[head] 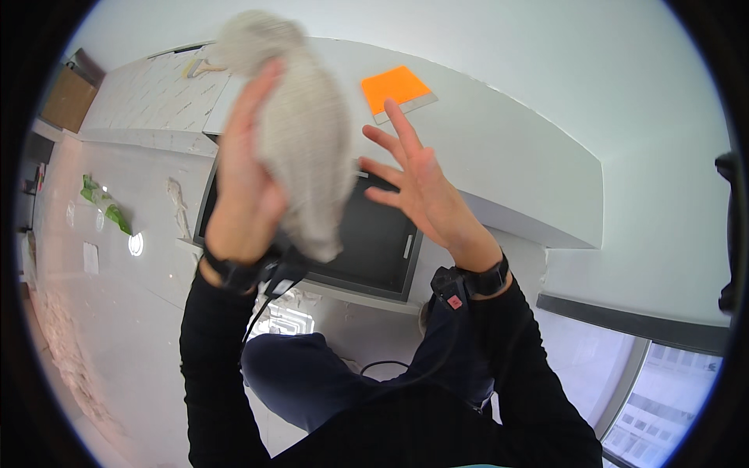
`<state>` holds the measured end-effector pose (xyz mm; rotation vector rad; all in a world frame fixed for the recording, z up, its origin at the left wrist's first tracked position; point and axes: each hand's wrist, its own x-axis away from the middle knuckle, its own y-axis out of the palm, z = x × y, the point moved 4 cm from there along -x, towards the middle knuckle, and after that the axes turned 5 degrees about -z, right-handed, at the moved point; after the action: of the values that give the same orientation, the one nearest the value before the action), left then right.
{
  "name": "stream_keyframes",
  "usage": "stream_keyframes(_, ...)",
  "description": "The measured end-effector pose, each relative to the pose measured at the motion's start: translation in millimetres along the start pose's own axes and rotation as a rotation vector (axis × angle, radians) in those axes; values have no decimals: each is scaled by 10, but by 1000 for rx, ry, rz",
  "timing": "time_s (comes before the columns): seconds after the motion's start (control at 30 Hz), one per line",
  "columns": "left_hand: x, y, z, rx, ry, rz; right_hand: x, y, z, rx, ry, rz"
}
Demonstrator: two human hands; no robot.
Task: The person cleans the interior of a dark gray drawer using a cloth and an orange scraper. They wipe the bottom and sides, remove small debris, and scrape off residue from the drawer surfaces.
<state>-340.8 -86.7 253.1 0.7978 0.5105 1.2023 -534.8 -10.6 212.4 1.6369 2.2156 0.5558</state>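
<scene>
My left hand (248,193) grips a light grey cloth (307,134), which is blurred and hangs in folds over the pulled-out drawer. To the right, my right hand (415,175) holds nothing, its fingers spread apart. Just beyond its fingertips, an orange spreader with a pale straight edge (395,90) lies flat on the grey cabinet top (485,134). Beneath both hands is a dark-bottomed drawer (374,240), partly hidden by the cloth and my left hand.
A brush (202,68) lies on a patterned sheet (152,96) covering the cabinet's left part. On the glossy floor (152,304) are a green-and-clear plastic wrapper (108,205) and a crumpled pale strip (177,202). A brown box (69,99) stands far left; a window (667,403) is lower right.
</scene>
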Motion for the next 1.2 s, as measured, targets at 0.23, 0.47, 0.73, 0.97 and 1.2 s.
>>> stream_keyframes(0.23,-71,610,-1029,-1272,382,-401,-70,-646,-298,-17,-92,276)
stream_keyframes(0.47,67,-69,-689,-1083,44,-247,-426,-2178,-1197,1152,-176,646)
stream_keyframes(0.73,670,-1317,-425,-897,-221,41,405,-2543,118,1828,47,-55)
stream_keyframes(0.97,842,-2153,3,-1351,138,299,332,-1811,-522,981,684,-31)
stream_keyframes(1.2,1045,-2447,-20,-1960,342,247,-379,-882,1131,-143,670,249)
